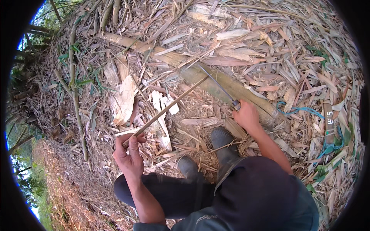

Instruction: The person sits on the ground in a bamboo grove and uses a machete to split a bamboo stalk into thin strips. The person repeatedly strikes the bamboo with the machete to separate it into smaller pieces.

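Note:
My left hand (130, 156) is closed around the near end of a thin brown bamboo stick (169, 107), thumb on top. The stick slants up and to the right over the litter. In my right hand (247, 115) is the dark handle of a long, narrow-bladed knife (220, 86). Its blade points up and left, and the stick's far end meets or lies close to it; actual contact I cannot tell. Beneath both runs a thick bamboo pole (250, 94) lying on the ground, from upper left to the right of my boots.
Dry bamboo sheaths and pale split pieces (125, 98) litter the ground. My grey boots (222, 142) stand on the near side of the pole. A blue cord (302, 110) lies beside a marked flat piece (328, 123) at right. A thin bamboo stem (73, 77) rises at left.

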`<control>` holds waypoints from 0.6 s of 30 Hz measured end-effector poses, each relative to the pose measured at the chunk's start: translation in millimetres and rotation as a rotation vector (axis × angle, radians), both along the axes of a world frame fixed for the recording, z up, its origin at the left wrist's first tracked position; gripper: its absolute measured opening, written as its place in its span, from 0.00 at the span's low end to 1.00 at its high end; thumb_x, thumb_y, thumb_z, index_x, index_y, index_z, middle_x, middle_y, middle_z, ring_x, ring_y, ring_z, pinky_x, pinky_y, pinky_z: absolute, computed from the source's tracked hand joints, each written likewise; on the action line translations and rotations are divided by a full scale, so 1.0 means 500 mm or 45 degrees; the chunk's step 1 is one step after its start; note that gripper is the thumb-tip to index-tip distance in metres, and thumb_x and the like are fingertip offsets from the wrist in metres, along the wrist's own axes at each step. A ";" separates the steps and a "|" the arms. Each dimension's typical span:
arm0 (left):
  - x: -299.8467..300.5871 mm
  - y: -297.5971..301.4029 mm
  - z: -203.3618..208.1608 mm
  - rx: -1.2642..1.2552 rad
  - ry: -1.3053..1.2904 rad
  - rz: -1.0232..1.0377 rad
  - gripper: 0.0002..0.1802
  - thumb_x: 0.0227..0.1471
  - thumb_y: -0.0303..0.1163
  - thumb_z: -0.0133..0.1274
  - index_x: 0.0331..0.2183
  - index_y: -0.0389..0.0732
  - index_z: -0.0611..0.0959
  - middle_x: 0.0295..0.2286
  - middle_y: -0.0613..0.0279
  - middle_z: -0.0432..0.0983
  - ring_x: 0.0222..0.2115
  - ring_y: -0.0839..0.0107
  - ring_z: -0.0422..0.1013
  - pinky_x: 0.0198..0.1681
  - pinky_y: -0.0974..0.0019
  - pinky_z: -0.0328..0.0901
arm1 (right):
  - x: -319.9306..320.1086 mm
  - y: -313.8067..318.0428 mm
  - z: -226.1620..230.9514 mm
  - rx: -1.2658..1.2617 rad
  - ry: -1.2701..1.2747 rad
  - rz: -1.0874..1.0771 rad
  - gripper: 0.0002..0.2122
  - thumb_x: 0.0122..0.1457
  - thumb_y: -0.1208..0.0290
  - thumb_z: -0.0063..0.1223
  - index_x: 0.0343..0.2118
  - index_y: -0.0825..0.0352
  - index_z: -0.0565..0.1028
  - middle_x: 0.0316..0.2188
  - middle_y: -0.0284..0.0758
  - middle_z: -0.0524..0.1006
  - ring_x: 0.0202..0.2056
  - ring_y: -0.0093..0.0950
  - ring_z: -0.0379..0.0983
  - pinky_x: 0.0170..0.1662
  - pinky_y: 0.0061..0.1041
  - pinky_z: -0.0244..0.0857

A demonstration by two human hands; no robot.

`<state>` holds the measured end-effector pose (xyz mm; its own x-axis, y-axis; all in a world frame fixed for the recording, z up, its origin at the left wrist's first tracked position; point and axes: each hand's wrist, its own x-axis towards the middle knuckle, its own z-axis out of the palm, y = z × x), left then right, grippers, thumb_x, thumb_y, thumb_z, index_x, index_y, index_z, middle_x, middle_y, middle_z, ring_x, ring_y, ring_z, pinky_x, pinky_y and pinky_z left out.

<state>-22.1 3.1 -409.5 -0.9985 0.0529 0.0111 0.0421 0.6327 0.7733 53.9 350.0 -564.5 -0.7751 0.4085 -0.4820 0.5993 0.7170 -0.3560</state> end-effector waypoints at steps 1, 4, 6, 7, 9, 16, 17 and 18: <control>-0.002 -0.003 0.006 -0.030 -0.036 -0.006 0.10 0.67 0.33 0.49 0.37 0.34 0.77 0.28 0.56 0.83 0.31 0.70 0.79 0.40 0.68 0.70 | -0.001 0.006 -0.017 -0.026 0.034 -0.034 0.18 0.48 0.65 0.61 0.39 0.71 0.78 0.29 0.53 0.80 0.35 0.53 0.78 0.41 0.45 0.72; -0.007 0.009 -0.007 0.071 0.019 -0.034 0.10 0.66 0.32 0.50 0.39 0.33 0.77 0.29 0.56 0.83 0.33 0.70 0.79 0.41 0.68 0.69 | -0.010 0.041 -0.027 -0.184 -0.067 -0.105 0.18 0.47 0.64 0.62 0.39 0.71 0.78 0.29 0.52 0.80 0.36 0.51 0.78 0.41 0.44 0.71; 0.008 0.009 -0.008 0.207 -0.045 0.002 0.11 0.65 0.33 0.52 0.41 0.34 0.76 0.34 0.55 0.80 0.35 0.71 0.77 0.41 0.70 0.67 | -0.005 0.050 -0.034 -0.321 -0.117 -0.113 0.19 0.48 0.63 0.61 0.40 0.71 0.78 0.30 0.52 0.80 0.37 0.51 0.78 0.41 0.43 0.70; 0.016 0.006 -0.014 0.248 -0.036 0.008 0.11 0.65 0.33 0.52 0.42 0.34 0.76 0.35 0.56 0.79 0.35 0.72 0.76 0.41 0.71 0.67 | 0.000 0.058 -0.045 -0.383 -0.088 -0.105 0.19 0.48 0.63 0.61 0.40 0.70 0.78 0.30 0.52 0.79 0.37 0.51 0.78 0.41 0.42 0.70; 0.022 0.009 -0.019 0.257 -0.009 0.003 0.11 0.63 0.32 0.53 0.41 0.35 0.73 0.36 0.58 0.71 0.34 0.74 0.71 0.40 0.71 0.64 | 0.008 0.072 -0.064 -0.498 -0.012 -0.139 0.19 0.48 0.63 0.61 0.40 0.70 0.78 0.30 0.52 0.79 0.38 0.51 0.77 0.41 0.41 0.69; 0.033 0.042 -0.023 0.258 0.161 -0.196 0.05 0.54 0.22 0.43 0.35 0.37 0.67 0.34 0.56 0.69 0.32 0.69 0.68 0.41 0.64 0.69 | 0.007 0.054 -0.041 -0.356 0.130 -0.067 0.16 0.49 0.65 0.60 0.37 0.71 0.76 0.29 0.52 0.78 0.36 0.51 0.76 0.40 0.41 0.69; 0.033 0.050 -0.019 0.230 0.222 -0.238 0.06 0.51 0.22 0.42 0.35 0.37 0.68 0.32 0.54 0.70 0.29 0.68 0.67 0.39 0.63 0.68 | 0.001 0.046 -0.034 -0.291 0.125 -0.045 0.16 0.49 0.65 0.59 0.37 0.72 0.76 0.28 0.52 0.78 0.35 0.51 0.76 0.39 0.42 0.69; 0.031 0.056 -0.011 0.198 0.280 -0.313 0.07 0.50 0.22 0.44 0.35 0.37 0.69 0.30 0.53 0.72 0.28 0.67 0.68 0.36 0.64 0.67 | -0.002 0.038 -0.021 -0.275 0.089 -0.043 0.15 0.49 0.66 0.59 0.36 0.72 0.76 0.27 0.51 0.78 0.33 0.51 0.77 0.38 0.42 0.69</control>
<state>-6.6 31.3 -414.8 -0.9289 0.2721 0.2510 0.3545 0.4587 0.8148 52.9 368.9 -574.8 -0.7973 0.3283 -0.5065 0.5903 0.5996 -0.5404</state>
